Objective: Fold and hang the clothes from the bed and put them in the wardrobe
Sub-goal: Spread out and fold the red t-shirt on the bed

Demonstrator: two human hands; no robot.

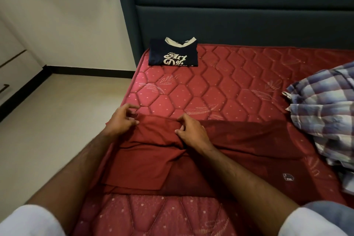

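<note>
1. Garments on the bed number three: a dark red garment (145,163) spread near the front edge, a folded navy T-shirt (173,53) with cream lettering by the headboard (239,15), and a crumpled plaid shirt (325,120) at the right.
2. Hands are two: the left hand (122,120) and right hand (191,132) each pinch the red garment's far folded edge, fingers curled.
3. A quilted red mattress (220,86) is the surface; beyond it lie a pale floor (67,111) and white wall (67,25).

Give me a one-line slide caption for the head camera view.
Both hands, left and right, pinch a red shirt on the mattress, folded navy shirt beyond.
</note>
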